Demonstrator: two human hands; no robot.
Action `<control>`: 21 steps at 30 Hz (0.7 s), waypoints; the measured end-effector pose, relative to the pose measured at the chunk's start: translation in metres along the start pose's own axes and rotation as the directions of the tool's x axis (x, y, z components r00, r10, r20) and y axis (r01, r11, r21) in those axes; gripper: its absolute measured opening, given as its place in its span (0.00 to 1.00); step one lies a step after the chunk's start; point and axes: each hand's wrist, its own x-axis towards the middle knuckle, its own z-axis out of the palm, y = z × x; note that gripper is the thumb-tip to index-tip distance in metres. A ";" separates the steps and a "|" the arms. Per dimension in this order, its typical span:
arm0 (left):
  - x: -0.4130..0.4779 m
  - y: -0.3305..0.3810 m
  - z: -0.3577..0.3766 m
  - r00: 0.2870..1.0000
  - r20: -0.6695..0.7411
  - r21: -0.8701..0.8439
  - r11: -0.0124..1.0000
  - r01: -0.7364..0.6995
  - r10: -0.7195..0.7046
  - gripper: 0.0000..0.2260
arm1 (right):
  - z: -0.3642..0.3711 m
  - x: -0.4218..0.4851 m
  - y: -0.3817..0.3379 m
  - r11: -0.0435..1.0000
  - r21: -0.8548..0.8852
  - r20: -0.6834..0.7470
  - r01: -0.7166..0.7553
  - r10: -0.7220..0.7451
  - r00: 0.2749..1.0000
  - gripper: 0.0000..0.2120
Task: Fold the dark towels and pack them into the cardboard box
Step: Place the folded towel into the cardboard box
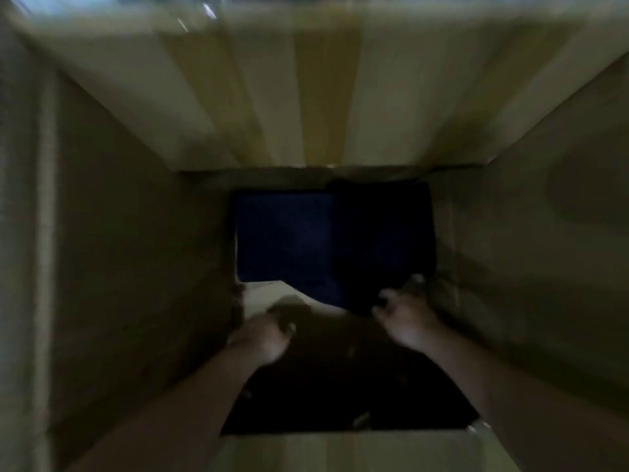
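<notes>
**Deep in the box, both hands at the towel's near edge**

Down at the bottom of the cardboard box [136,267] a dark blue towel [289,233] lies flat, filling most of the floor against the far wall. Both bare forearms reach straight down between the tall side walls. The left hand [263,337] is knuckles-up with curled fingers, over a pale cardboard flap [260,294] beside the towel's near left corner. The right hand [406,318] sits at the towel's near right corner, fingers bent and slightly spread. Blur and dim light hide whether either hand grips the cloth or anything else.
</notes>
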 end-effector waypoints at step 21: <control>-0.440 -0.073 0.074 0.915 0.338 0.340 0.878 -0.339 0.222 0.18 | 0.049 -0.469 -0.010 0.945 -0.305 0.263 0.114 -0.032 0.964 0.17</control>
